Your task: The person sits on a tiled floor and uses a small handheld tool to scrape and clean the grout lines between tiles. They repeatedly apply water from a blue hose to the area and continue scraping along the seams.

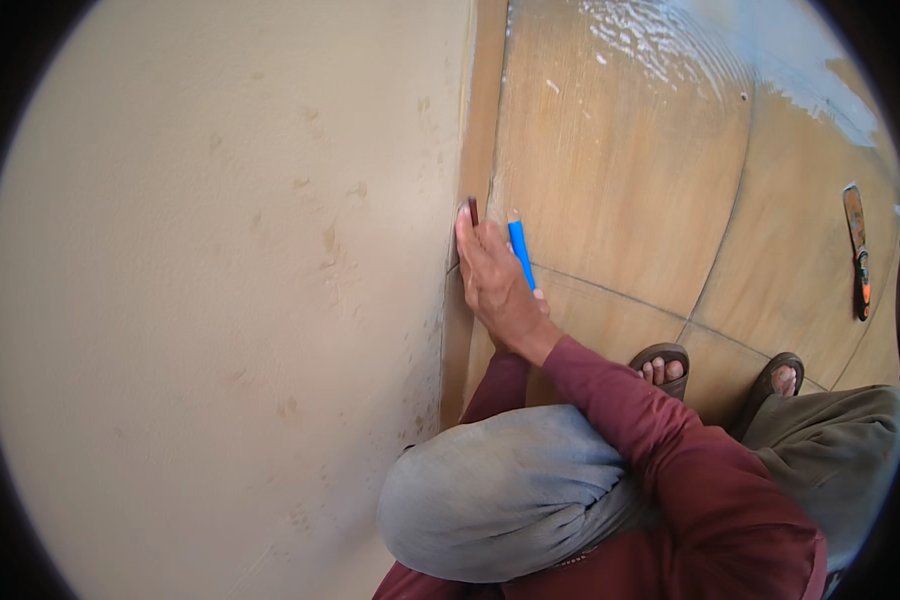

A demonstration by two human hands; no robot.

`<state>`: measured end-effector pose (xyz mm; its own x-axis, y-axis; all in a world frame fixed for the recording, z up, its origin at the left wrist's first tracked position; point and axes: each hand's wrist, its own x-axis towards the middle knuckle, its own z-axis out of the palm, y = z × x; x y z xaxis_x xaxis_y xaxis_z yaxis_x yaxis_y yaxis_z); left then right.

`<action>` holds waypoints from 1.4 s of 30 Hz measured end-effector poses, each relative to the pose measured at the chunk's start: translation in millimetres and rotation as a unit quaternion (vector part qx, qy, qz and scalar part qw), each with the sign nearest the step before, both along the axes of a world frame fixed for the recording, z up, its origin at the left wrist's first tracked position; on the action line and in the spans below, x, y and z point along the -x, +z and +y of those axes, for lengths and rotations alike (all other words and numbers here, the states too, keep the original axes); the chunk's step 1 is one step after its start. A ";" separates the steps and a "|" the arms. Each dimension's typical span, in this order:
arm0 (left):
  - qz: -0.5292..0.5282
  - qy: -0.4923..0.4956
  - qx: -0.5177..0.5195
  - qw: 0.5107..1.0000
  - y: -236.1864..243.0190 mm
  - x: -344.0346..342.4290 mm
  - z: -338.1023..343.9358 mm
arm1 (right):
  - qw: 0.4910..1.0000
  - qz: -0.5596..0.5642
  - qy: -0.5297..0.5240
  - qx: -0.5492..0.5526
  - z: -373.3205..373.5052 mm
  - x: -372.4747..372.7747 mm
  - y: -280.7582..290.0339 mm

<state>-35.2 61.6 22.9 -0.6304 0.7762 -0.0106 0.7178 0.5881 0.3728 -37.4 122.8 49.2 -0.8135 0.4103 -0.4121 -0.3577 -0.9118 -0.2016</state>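
Note:
My right hand (500,280) is at the base of the cream wall, fingers closed on a thin dark brown piece (473,211) along the tan skirting (484,110). My left hand (539,300) is mostly hidden behind it; its visible fingertips curl round a blue cylindrical tool (519,250) with a pale tip, near the joint between skirting and tiles. Whether either piece touches the skirting is hard to tell.
The cream wall (220,280) fills the left side. Wood-look floor tiles (630,180) lie to the right, with a wet, whitish patch (810,90) at the top. A scraper with black-orange handle (858,270) lies at the right. My sandalled feet (660,370) are below.

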 end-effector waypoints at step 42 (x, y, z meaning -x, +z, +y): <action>-0.019 0.013 -0.013 1.000 0.6 3.1 13.4 | 0.673 -0.246 -0.140 -0.683 158.6 82.4 2.3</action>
